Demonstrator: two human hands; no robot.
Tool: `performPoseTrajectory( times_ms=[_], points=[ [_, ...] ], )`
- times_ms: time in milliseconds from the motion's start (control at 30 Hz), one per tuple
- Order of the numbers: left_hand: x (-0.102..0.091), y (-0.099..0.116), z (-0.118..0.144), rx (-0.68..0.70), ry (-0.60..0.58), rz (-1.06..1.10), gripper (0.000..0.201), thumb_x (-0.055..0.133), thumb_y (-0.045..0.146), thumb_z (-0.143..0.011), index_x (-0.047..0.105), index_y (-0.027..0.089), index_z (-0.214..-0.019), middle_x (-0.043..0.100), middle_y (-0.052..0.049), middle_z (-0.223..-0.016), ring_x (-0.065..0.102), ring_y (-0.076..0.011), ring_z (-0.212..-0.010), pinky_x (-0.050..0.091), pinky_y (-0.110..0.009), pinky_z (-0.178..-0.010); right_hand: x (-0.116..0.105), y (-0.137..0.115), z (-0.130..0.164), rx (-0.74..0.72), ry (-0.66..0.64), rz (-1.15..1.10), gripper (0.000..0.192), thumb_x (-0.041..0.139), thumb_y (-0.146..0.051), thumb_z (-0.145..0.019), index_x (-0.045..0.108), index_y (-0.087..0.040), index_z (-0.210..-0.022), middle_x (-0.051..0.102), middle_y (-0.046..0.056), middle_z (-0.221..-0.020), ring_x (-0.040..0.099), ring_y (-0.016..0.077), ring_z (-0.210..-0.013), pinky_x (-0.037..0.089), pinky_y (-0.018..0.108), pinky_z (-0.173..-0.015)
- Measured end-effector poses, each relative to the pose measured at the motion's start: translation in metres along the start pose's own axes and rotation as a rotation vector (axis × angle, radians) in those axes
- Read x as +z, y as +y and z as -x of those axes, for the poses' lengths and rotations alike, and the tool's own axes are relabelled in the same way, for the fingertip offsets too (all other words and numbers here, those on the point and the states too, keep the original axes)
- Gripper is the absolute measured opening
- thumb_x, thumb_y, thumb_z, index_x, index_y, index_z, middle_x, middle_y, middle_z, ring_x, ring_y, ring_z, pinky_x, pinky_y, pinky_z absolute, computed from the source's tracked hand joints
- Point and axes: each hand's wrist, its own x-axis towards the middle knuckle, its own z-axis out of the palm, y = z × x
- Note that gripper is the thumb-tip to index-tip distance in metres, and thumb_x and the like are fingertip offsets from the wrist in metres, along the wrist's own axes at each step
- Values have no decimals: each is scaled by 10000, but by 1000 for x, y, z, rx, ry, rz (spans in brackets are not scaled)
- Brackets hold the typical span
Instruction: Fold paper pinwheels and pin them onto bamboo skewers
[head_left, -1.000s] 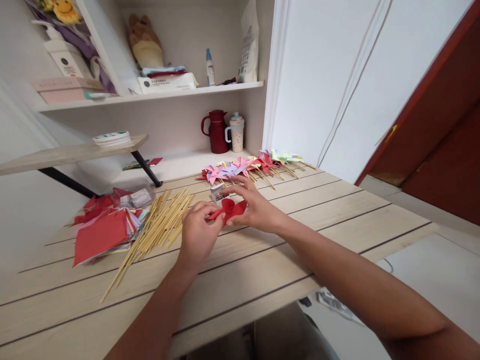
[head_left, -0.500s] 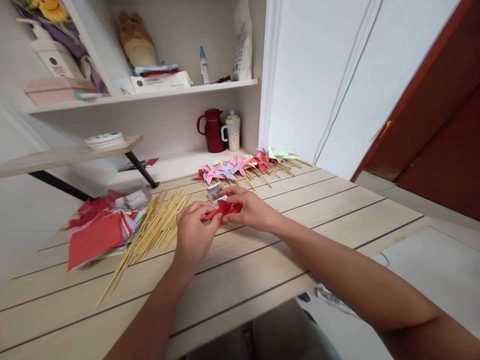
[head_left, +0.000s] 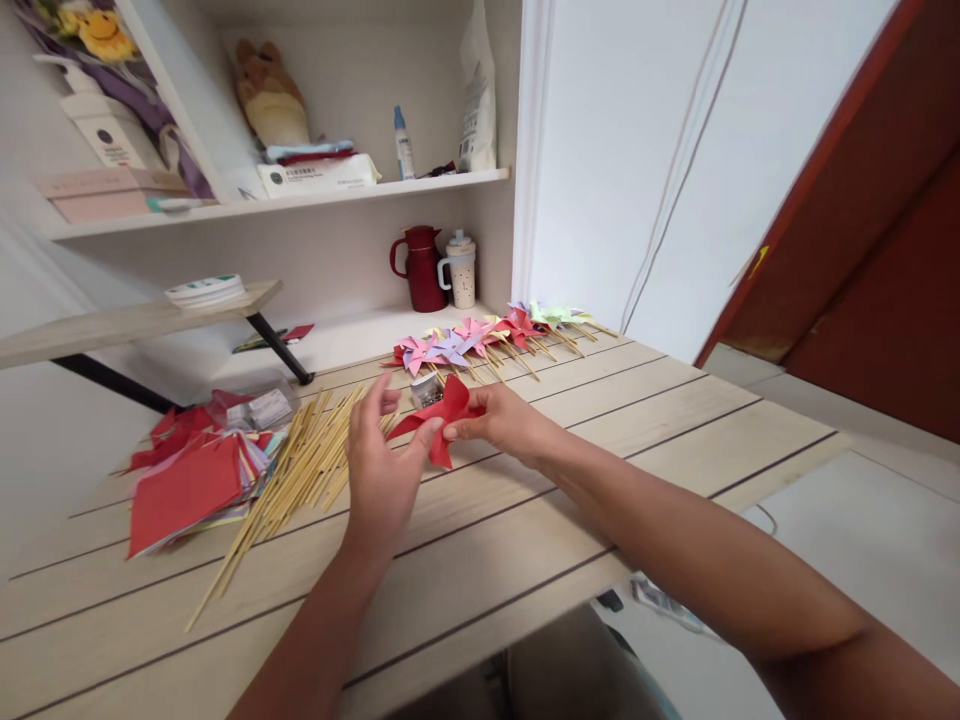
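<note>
Both hands pinched on red paper pinwheel [head_left: 442,412], left hand [head_left: 382,470] at near edge, right hand [head_left: 504,420] at centre, raised just above tabletop [head_left: 525,540]. Folded blades likely to spring open under a loosened pinch. Bamboo sticks [head_left: 300,470] left; finished pinwheels [head_left: 480,335] far, easily brushed.

Folded paper piece [head_left: 442,412] pinched between left hand [head_left: 382,470] and right hand [head_left: 504,420]: solid red, no print. Paper stack [head_left: 187,480]: mostly red on top, pastel edges showing underneath. Sticks [head_left: 300,470]: pale yellow-tan. Finished pinwheels [head_left: 480,335]: pink, lilac, red, yellow, light green. Surface [head_left: 600,420]: light wood grain with dark seam lines. Jug [head_left: 422,268]: dark red. Cup [head_left: 459,270]: cream, speckled, pale blue lid. Door [head_left: 885,260]: reddish brown. Wall [head_left: 622,150]: white.
</note>
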Motion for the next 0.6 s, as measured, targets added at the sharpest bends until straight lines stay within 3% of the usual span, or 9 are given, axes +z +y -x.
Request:
performPoseTrajectory(
  times_ms=[100, 200, 300, 367, 467, 600],
  points=[
    [-3, 1, -2, -74, 144, 112, 713, 701, 459, -867, 423, 249, -1489, 609, -115, -1289, 585, -236, -1187, 435, -406, -1063, 0, -3, -2, 37, 50, -99, 277, 889, -330, -579, 786, -167, -778, 765, 34, -773, 686, 214, -824, 486, 421, -954],
    [-5, -4, -3, -255, 197, 206, 549, 622, 557, -899, 580, 222, -1332, 660, -107, -1225, 609, -242, -1152, 446, -408, -1039, -1, -5, -4, 53, 96, -169, 287, 917, -340, -536, 787, -169, -727, 773, 36, -766, 678, 199, -808, 473, 424, -990],
    [-4, -12, -3, -512, -7, 299, 510, 603, 644, -866, 742, 170, -994, 732, -125, -1110, 635, -293, -1138, 440, -453, -1036, -2, -6, -5, 58, 125, -216, 284, 922, -331, -518, 790, -170, -710, 776, 39, -757, 677, 200, -804, 460, 428, -1008],
    [-1, -14, -3, -619, -143, 383, 512, 674, 639, -808, 764, 156, -948, 750, -133, -1098, 641, -306, -1140, 442, -456, -1027, -2, -6, -5, 51, 138, -217, 273, 915, -317, -529, 798, -168, -725, 781, 41, -764, 683, 202, -810, 451, 427, -1021],
    [3, -12, 0, -623, -224, 478, 474, 800, 542, -720, 763, 164, -1004, 761, -113, -1092, 659, -270, -1102, 460, -398, -994, -1, -7, -3, 36, 148, -195, 264, 903, -301, -555, 808, -174, -766, 793, 42, -811, 697, 207, -845, 453, 419, -1024],
    [6, -6, 2, -569, -224, 496, 426, 820, 486, -724, 755, 189, -1022, 762, -83, -1077, 665, -221, -1051, 472, -344, -965, 2, -5, -3, 18, 144, -188, 262, 900, -292, -572, 805, -170, -784, 799, 49, -826, 719, 222, -875, 468, 428, -1016]
  ],
)
